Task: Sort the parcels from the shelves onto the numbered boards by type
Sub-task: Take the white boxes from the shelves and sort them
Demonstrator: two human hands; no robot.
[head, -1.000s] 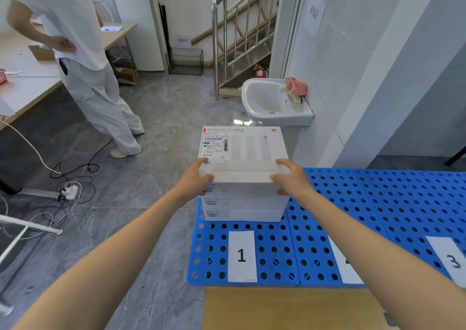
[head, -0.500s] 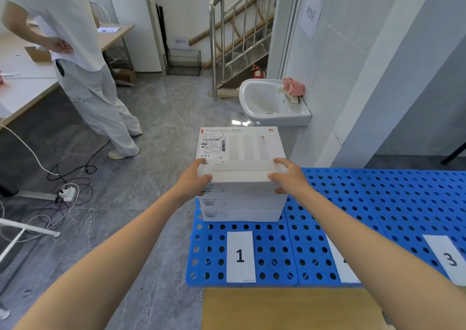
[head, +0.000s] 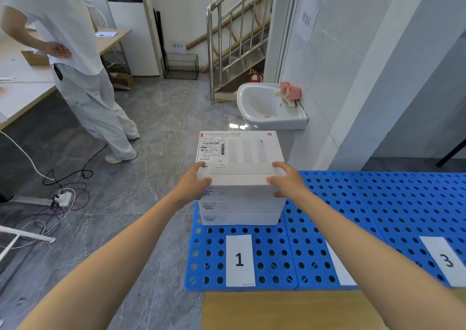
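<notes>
A white flat box with a shipping label (head: 240,154) sits on top of a stack of two similar white boxes (head: 240,212) on the blue perforated board marked 1 (head: 239,260). My left hand (head: 195,184) grips the top box's near left corner, thumb on the lid. At the near right corner, my right hand (head: 286,183) grips it the same way. The board marked 3 (head: 447,260) lies to the right, and my right forearm hides the label of the board between them.
A person in white (head: 83,77) stands at a long table on the left. Cables and a power strip (head: 63,198) lie on the grey floor. A white basin (head: 269,107) juts from the tiled wall behind the stack. A brown surface (head: 277,309) lies below the boards.
The top box has settled slightly lower onto the stack, with both hands still at its near corners. The view has shifted a little.
</notes>
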